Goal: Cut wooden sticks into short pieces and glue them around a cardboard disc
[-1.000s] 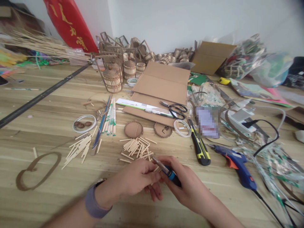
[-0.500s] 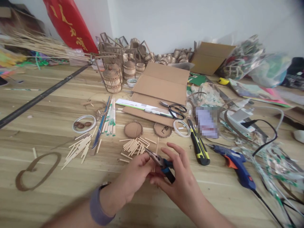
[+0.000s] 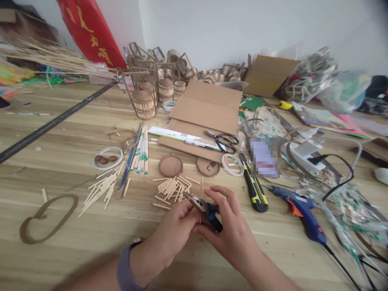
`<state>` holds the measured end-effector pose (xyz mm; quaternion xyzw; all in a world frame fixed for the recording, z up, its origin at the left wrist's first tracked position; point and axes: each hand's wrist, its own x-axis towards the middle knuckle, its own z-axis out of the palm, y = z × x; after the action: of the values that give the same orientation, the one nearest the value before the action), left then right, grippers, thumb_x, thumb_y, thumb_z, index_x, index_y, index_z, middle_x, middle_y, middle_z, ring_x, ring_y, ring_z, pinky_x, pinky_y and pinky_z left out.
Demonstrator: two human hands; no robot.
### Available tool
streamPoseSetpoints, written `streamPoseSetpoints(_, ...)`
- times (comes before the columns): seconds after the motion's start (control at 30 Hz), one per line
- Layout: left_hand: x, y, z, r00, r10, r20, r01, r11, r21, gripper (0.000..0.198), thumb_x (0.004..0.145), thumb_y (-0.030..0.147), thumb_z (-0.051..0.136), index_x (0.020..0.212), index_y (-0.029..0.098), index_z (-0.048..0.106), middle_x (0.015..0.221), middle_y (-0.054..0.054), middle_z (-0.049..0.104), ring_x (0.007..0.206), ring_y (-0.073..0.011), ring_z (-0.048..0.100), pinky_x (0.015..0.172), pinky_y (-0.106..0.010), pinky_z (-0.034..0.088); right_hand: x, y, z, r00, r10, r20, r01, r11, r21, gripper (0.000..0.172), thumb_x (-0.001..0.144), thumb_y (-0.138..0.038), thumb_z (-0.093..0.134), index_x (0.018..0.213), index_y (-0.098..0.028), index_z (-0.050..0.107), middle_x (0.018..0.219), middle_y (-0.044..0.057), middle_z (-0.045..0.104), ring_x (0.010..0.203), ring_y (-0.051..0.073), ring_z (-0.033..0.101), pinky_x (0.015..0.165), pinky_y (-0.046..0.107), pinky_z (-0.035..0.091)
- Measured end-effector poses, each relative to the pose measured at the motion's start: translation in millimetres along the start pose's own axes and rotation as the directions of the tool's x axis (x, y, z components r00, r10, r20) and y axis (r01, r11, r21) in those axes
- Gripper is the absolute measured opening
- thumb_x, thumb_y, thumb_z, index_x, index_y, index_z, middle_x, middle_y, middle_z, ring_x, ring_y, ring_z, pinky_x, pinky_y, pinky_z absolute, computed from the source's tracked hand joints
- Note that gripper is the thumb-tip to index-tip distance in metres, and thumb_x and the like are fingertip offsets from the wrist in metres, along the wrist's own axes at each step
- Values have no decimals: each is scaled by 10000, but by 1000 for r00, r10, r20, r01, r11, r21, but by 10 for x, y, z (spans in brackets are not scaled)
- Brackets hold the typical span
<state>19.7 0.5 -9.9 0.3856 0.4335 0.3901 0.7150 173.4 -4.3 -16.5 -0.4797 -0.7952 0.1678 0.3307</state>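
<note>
A pair of pliers [image 3: 209, 213] with blue-and-black handles lies in my right hand [image 3: 235, 230], its jaws pointing up and left. The right thumb and fingers are around the handles, with the index finger raised. My left hand [image 3: 172, 226] is closed in a pinch right beside the pliers' jaws. Behind the pliers a thin wooden stick [image 3: 202, 186] stands up and seems to run down into the left fingers, where its grip is mostly hidden. Just beyond my hands lies a pile of short cut sticks [image 3: 171, 186].
Two round cardboard discs [image 3: 171, 166] lie past the pile. Longer sticks [image 3: 101, 188] and wrapped chopsticks [image 3: 141, 151] are to the left. A utility knife [image 3: 255, 186], a blue glue gun [image 3: 303, 210] and scissors [image 3: 226, 140] lie right and ahead. Small stick baskets [image 3: 144, 104] stand behind.
The pliers have turned slightly, their tip shifting a little left and down. My right fingers have dipped a little closer to the handles. The things on the table stay as they were.
</note>
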Motion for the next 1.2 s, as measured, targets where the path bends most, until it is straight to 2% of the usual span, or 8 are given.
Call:
streamPoseSetpoints(0.07, 9, 28, -42, 1000, -14, 19, 14, 1000, 4, 314, 793, 478, 641, 827, 166, 642, 799, -25, 685, 813, -199, 621, 717, -285, 473, 40, -3, -83, 997, 37, 72, -44, 994, 97, 552, 804, -484, 686, 1236, -207, 481, 1169, 131, 508, 1084, 268, 565, 861, 369, 535)
streamPoseSetpoints(0.13, 22, 87, -107, 997, -41, 68, 40, 999, 24, 394, 801, 556, 619, 832, 164, 629, 762, -32, 694, 768, -200, 645, 712, -300, 486, 88, -1, -198, 969, 127, 210, -169, 966, 198, 500, 813, -586, 624, 1129, -205, 551, 1040, 92, 574, 964, 240, 592, 819, 352, 518)
streamPoseSetpoints(0.23, 38, 200, -213, 992, -80, 93, 74, 995, 72, 436, 787, 600, 618, 797, 165, 594, 704, -32, 704, 712, -194, 670, 680, -289, 487, 152, 18, -383, 834, 283, 473, -436, 864, 253, 486, 851, -638, 522, 1006, -184, 597, 829, 38, 598, 748, 185, 566, 653, 288, 478)
streamPoseSetpoints(0.3, 39, 260, -267, 992, -90, 92, 79, 990, 113, 449, 769, 611, 630, 790, 165, 579, 705, -39, 716, 703, -192, 682, 659, -275, 481, 180, 34, -475, 751, 306, 586, -534, 802, 266, 526, 853, -652, 497, 1037, -170, 599, 804, 29, 588, 716, 170, 533, 601, 264, 438)
streamPoseSetpoints(0.43, 32, 303, -313, 989, -105, 108, 81, 975, 209, 470, 788, 620, 600, 847, 154, 591, 729, -54, 730, 683, -181, 695, 642, -262, 475, 214, 31, -553, 684, 284, 672, -566, 787, 244, 564, 850, -661, 487, 1066, -155, 607, 845, 43, 588, 764, 179, 515, 606, 260, 411)
streamPoseSetpoints(0.73, 25, 348, -333, 995, -44, 92, 20, 968, 249, 432, 841, 566, 556, 919, 143, 594, 729, -55, 727, 685, -172, 686, 649, -260, 483, 242, 18, -549, 679, 276, 680, -540, 815, 209, 500, 861, -652, 472, 935, -179, 617, 831, 26, 583, 768, 178, 513, 648, 264, 418)
streamPoseSetpoints(1.0, -17, 282, -232, 957, -125, 263, 55, 964, 259, 410, 870, 566, 522, 845, 162, 584, 677, -16, 677, 640, -148, 655, 631, -251, 498, 225, -3, -496, 703, 229, 673, -513, 819, 257, 515, 857, -662, 478, 946, -179, 632, 844, 26, 605, 793, 187, 538, 702, 278, 440)
streamPoseSetpoints(1.2, -25, 228, -215, 947, -147, 285, 76, 966, 246, 427, 857, 580, 531, 845, 156, 577, 650, -22, 657, 608, -149, 640, 604, -259, 512, 227, -21, -477, 707, 173, 686, -503, 804, 315, 482, 876, -618, 493, 984, -173, 642, 881, 34, 644, 850, 202, 574, 769, 290, 471)
